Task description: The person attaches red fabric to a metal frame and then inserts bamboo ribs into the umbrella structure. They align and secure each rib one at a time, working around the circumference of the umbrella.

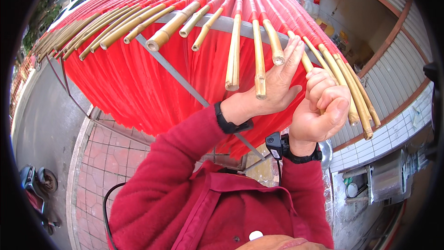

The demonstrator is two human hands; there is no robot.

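My right hand (322, 106) is closed round the near end of a bamboo pole (306, 63), with the fingers wrapped over it. My left hand (276, 82) lies beside it, fingers stretched out along the poles and thumb pointing toward my right hand. Its fingertips reach the held pole; whether they press on it I cannot tell. Another bamboo pole (273, 41) ends just by the left fingers. Red strands (300, 27) are wound or draped over the poles' farther parts and hang below as a red curtain (185, 78).
Several bamboo poles fan out on a grey metal rail (217, 21), with a slanting grey brace (180, 76) underneath. At right stand a corrugated shutter (393, 83) and a white tiled wall (384, 146). A parked scooter (37, 194) is at lower left, beyond the paving (104, 171).
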